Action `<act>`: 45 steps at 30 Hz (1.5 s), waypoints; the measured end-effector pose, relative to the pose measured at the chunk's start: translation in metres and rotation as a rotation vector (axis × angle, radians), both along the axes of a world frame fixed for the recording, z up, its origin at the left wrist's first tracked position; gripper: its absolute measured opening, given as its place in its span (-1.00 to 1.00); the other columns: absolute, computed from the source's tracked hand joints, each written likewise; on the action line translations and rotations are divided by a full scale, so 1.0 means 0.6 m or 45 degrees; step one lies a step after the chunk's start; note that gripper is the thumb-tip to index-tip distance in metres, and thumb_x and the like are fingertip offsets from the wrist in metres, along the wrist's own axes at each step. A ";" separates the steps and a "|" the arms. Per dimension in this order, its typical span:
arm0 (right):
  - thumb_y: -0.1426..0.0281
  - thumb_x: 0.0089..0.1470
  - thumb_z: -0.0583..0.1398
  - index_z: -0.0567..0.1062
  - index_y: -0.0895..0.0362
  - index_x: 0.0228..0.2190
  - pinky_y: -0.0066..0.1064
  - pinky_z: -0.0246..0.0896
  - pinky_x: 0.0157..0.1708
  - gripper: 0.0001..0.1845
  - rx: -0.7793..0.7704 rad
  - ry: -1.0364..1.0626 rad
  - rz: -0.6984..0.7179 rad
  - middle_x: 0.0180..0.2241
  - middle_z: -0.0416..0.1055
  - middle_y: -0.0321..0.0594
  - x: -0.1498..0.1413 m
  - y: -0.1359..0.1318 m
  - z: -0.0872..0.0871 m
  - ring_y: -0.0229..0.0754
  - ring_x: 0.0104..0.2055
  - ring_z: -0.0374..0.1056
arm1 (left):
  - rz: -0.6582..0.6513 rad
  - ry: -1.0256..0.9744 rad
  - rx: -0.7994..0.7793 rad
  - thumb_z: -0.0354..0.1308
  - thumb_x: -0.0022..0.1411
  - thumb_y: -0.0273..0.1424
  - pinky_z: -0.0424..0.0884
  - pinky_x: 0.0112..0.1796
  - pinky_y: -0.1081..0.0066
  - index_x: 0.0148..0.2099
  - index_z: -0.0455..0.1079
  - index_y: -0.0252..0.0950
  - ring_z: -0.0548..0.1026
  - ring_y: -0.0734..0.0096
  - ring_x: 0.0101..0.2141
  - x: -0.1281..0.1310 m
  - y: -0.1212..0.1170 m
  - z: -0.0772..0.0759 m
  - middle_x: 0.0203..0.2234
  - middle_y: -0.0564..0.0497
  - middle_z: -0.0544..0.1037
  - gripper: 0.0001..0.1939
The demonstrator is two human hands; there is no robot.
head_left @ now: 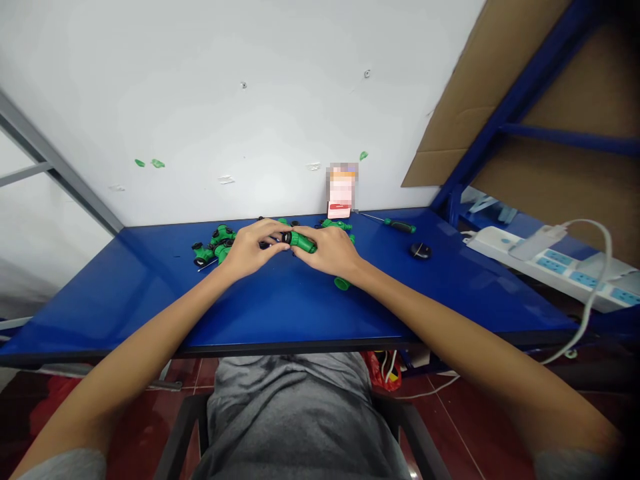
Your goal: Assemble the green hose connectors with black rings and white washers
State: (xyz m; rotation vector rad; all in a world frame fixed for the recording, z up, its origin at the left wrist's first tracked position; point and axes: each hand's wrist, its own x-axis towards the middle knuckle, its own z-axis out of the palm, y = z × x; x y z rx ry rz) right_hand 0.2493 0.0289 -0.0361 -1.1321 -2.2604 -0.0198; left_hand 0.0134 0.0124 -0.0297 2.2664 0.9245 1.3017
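Note:
My left hand (253, 248) and my right hand (327, 251) meet at the middle of the blue tabletop (280, 300). Between them they grip a green plastic hose fitting (301, 242) with a black end (287, 237). Its far side is partly hidden by my fingers. A pile of similar green-and-black fittings (215, 244) lies just left of my left hand. Another green fitting (342, 283) lies on the table, partly hidden below my right hand. More green pieces (336, 225) sit just beyond my right fingers.
A green-handled screwdriver (400, 226) lies at the back right, near a round black object (421, 251). A white wall (250, 113) rises behind the table, with a blurred card (340, 200) against it. A white power strip (545, 267) and a blue shelf frame (515, 107) stand to the right.

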 end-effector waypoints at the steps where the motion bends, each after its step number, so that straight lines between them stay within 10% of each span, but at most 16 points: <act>1: 0.15 0.28 0.28 0.69 0.00 0.19 -0.18 0.36 -0.29 -0.49 -0.001 0.003 0.003 -0.29 0.75 -0.13 0.001 0.000 0.001 0.12 -0.29 0.63 | -0.011 -0.002 0.019 0.40 0.36 0.00 0.74 -0.06 0.25 0.07 0.67 -0.24 0.69 0.28 -0.15 0.000 0.001 0.000 0.01 -0.17 0.69 -0.54; 17: 0.15 0.33 0.24 0.69 -0.01 0.17 -0.31 0.21 -0.30 -0.53 -0.016 -0.074 -0.023 -0.29 0.75 -0.16 -0.002 -0.012 0.010 0.02 -0.28 0.61 | 0.137 -0.142 -0.237 0.47 0.25 0.05 0.77 -0.23 0.20 -0.04 0.68 -0.35 0.75 0.15 -0.34 0.009 -0.004 -0.009 -0.32 -0.13 0.76 -0.46; 23: 0.16 0.33 0.24 0.68 0.00 0.19 -0.32 0.16 -0.34 -0.51 -0.073 -0.064 -0.016 -0.36 0.72 -0.18 -0.001 -0.012 0.018 -0.03 -0.34 0.56 | -0.035 -0.015 0.066 0.42 0.35 -0.02 0.73 -0.04 0.19 0.04 0.69 -0.24 0.73 0.18 -0.10 0.003 -0.005 0.005 -0.01 -0.17 0.73 -0.57; 28: 0.18 0.31 0.25 0.69 -0.05 0.16 -0.31 0.19 -0.31 -0.54 -0.071 -0.042 -0.028 -0.35 0.72 -0.20 -0.003 -0.014 0.023 -0.02 -0.34 0.57 | -0.164 -0.239 -0.098 0.45 0.35 -0.11 0.56 0.24 -0.01 -0.18 0.69 -0.26 0.70 0.04 0.07 0.001 -0.006 0.011 -0.08 -0.16 0.77 -0.70; 33: 0.17 0.30 0.27 0.69 -0.04 0.17 -0.30 0.21 -0.29 -0.53 -0.067 -0.063 -0.058 -0.36 0.72 -0.20 -0.003 -0.014 0.022 -0.01 -0.31 0.58 | 0.116 -0.083 -0.200 0.34 0.40 0.01 0.66 -0.05 0.24 0.16 0.56 -0.25 0.71 0.20 -0.10 -0.004 0.000 0.011 -0.03 -0.14 0.73 -0.49; 36: 0.16 0.30 0.27 0.69 -0.04 0.18 -0.30 0.23 -0.27 -0.52 -0.052 -0.058 -0.053 -0.32 0.74 -0.18 -0.002 -0.012 0.019 0.01 -0.29 0.60 | 0.205 0.263 -0.163 0.16 0.50 0.06 0.59 -0.24 0.32 0.03 0.59 -0.25 0.65 0.29 -0.31 -0.008 0.001 0.014 -0.22 -0.06 0.72 -0.53; 42: 0.14 0.30 0.29 0.68 -0.03 0.21 -0.30 0.25 -0.26 -0.49 -0.104 -0.075 -0.049 -0.31 0.74 -0.16 0.000 -0.006 0.014 0.03 -0.27 0.61 | 0.014 0.325 0.009 0.26 0.44 -0.11 0.65 -0.08 0.23 0.37 0.42 -0.17 0.61 0.12 0.04 -0.015 -0.005 0.024 0.26 -0.20 0.53 -0.45; 45: 0.14 0.30 0.28 0.68 -0.01 0.20 -0.30 0.24 -0.26 -0.49 -0.091 -0.086 -0.046 -0.28 0.75 -0.14 0.000 -0.006 0.013 0.04 -0.24 0.62 | 0.098 0.367 -0.023 0.31 0.39 -0.10 0.64 -0.08 0.19 0.42 0.37 -0.18 0.64 0.15 -0.07 -0.015 -0.006 0.021 0.15 -0.17 0.61 -0.36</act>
